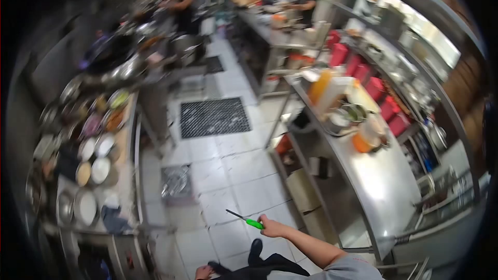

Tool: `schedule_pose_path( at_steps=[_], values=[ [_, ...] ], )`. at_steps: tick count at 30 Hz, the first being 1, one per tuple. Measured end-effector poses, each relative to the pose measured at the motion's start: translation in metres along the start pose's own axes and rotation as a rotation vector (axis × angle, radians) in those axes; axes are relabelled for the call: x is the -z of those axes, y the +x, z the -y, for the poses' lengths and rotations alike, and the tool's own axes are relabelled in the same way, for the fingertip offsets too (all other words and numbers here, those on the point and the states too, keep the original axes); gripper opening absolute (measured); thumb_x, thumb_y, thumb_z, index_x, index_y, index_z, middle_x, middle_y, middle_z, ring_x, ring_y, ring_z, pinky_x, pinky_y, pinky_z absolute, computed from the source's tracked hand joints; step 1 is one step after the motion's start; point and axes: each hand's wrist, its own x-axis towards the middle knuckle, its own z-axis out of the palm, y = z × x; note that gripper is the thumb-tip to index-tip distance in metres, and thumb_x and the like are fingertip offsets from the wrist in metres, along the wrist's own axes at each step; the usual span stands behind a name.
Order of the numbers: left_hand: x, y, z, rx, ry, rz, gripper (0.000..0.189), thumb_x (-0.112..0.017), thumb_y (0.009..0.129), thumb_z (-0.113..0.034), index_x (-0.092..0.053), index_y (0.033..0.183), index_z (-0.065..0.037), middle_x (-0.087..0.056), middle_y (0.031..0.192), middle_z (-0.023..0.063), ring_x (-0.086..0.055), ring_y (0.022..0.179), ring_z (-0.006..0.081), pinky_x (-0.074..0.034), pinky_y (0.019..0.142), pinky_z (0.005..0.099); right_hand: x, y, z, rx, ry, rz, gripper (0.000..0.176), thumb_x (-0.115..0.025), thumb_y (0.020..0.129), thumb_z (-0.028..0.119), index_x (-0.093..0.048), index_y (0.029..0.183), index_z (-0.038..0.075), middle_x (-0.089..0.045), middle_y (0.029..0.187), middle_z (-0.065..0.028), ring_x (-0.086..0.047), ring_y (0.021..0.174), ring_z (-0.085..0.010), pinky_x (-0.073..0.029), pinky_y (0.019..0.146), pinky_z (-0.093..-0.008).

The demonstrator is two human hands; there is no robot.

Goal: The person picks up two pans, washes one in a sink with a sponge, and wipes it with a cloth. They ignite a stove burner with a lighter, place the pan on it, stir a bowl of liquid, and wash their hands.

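My right hand (271, 226) is closed around the bright green handle of a tool (253, 223), whose thin dark shaft or blade points to the left over the white floor tiles. The bare forearm reaches in from a grey sleeve at the lower right. At the bottom edge, part of my left hand (203, 272) shows beside dark clothing; its fingers are too small and blurred to make out. A black shoe (254, 251) rests on the floor just below the tool.
A steel counter (371, 176) with an orange-filled container (365, 137) runs along the right. On the left, a counter (123, 150) carries several bowls and a grey cloth (115, 219). A black mat (215, 117) lies in the aisle. Two people work at the back.
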Motion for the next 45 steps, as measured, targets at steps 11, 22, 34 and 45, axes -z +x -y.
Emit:
schedule_pose_path(
  at_steps=[11,22,34,45],
  values=[
    [-0.057,0.032,-0.146,-0.029,0.301,-0.051,0.033,-0.047,0.079,-0.035,-0.061,0.083,-0.005,-0.063,0.081,0.0101,-0.062,0.070,0.0200,-0.047,0.053,0.0336,0.388,-0.241,0.059,0.405,-0.518,-1.447,0.032,-0.058,0.066,-0.002,-0.045,0.096,0.000,-0.043,0.094,-0.0175,-0.045,0.090,-0.0341,-0.039,0.079,-0.0386],
    [-0.049,0.085,-0.224,-0.007,0.414,-0.007,0.034,-0.046,0.078,-0.037,-0.061,0.080,-0.006,-0.062,0.082,0.0123,-0.061,0.072,0.0224,-0.047,0.055,0.0347,0.647,-0.316,0.040,0.088,-1.036,-1.810,0.021,-0.059,0.068,-0.001,-0.057,0.088,0.004,-0.056,0.090,-0.0146,-0.054,0.087,-0.0310,-0.043,0.075,-0.0353],
    [-0.095,0.194,-0.381,-0.141,0.646,0.224,0.035,-0.045,0.076,-0.038,-0.061,0.077,-0.007,-0.062,0.083,0.0146,-0.061,0.073,0.0250,-0.047,0.057,0.0359,0.632,-0.279,0.016,-0.008,-1.182,-1.884,0.040,-0.049,0.083,0.031,-0.046,0.119,0.014,-0.049,0.118,-0.0116,-0.041,0.114,-0.0278,-0.031,0.094,-0.0415],
    [-0.313,0.217,-0.403,-0.180,1.433,0.629,0.037,-0.044,0.075,-0.039,-0.062,0.075,-0.007,-0.061,0.084,0.0167,-0.060,0.075,0.0274,-0.048,0.059,0.0370,-0.166,-0.234,-0.209,-1.082,0.313,-0.838,0.032,-0.051,0.076,0.012,-0.055,0.107,0.004,-0.054,0.108,-0.0158,-0.052,0.095,-0.0329,-0.043,0.080,-0.0384]
  ],
)
